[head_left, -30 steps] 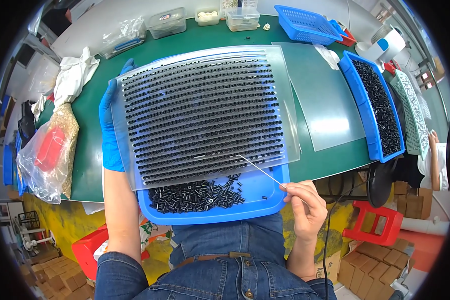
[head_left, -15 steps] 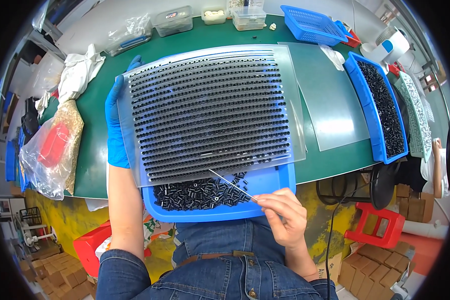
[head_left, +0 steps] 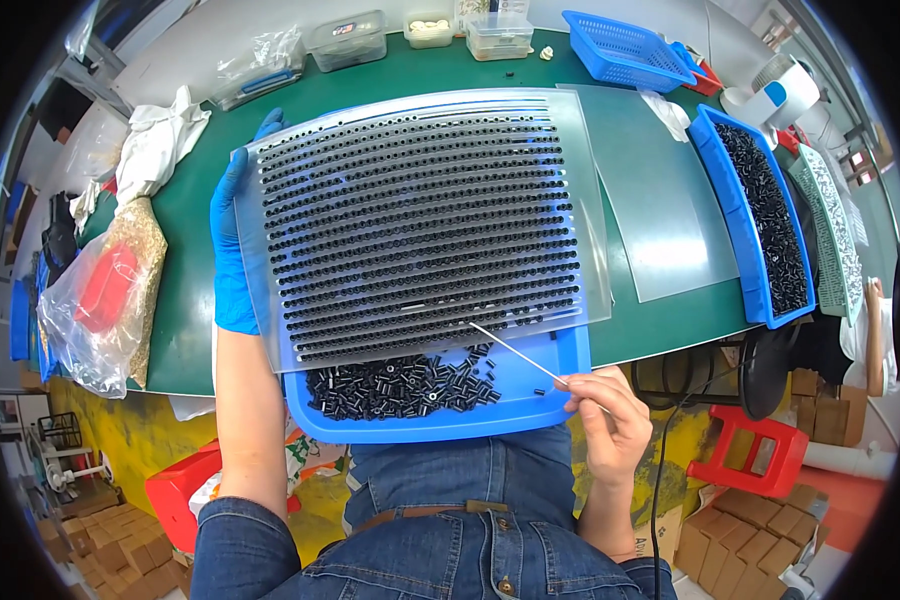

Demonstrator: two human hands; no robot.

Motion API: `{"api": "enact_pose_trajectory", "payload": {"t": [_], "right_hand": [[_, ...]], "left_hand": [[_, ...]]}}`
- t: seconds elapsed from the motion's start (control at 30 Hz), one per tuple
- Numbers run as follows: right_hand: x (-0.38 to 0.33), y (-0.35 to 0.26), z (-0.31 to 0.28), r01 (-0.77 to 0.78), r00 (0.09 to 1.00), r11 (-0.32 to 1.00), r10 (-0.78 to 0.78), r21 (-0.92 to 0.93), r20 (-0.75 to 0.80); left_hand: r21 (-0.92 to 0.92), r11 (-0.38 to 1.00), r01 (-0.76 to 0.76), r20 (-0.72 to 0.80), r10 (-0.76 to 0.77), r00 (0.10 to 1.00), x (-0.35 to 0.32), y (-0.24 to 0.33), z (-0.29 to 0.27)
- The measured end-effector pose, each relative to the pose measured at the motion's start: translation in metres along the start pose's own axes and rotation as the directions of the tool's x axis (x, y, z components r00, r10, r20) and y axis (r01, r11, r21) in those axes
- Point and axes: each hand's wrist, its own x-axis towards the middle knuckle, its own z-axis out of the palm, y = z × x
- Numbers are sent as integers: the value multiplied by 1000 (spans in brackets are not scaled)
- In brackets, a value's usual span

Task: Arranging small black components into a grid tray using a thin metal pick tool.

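A clear slotted plate (head_left: pixel 254 290) is tilted above a blue tray (head_left: pixel 440 432), its rows filled with small black cylinders (head_left: pixel 420 215). My left hand (head_left: pixel 232 240), in a blue glove, grips the plate's left edge; some fingers are behind it. In my bare right hand (head_left: pixel 610 415) a thin metal rod (head_left: pixel 520 354) is pinched, its tip at the plate's lower rows. Loose black tubes (head_left: pixel 390 388) lie heaped in the tray under the plate's near edge. Short stretches of a few slots, near the top and lower rows, hold no cylinders.
On the green table (head_left: pixel 630 335), another clear sheet (head_left: pixel 670 220) lies right of the plate. A blue bin of black tubes (head_left: pixel 760 210) and a pale green basket (head_left: pixel 828 230) stand farther right. Plastic boxes (head_left: pixel 346 42) line the back. A bagged red item (head_left: pixel 108 290) is at left.
My right hand has moved right with the rod, and the rod's tip has shifted right and slightly up along the lower rows. My left hand and the plate stay in place.
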Motion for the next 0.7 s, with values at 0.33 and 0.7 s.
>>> {"api": "enact_pose_trajectory", "payload": {"t": [0.33,0.7], "right_hand": [[-8,12,-26,-52,994,996,59,76,-93],[-7,-1,-14,-26,994,996,34,80,-103]], "left_hand": [[81,996,-27,-38,30,999,2,-2,-4],[-25,1000,-15,-12,15,1000,-1,-1,7]]}}
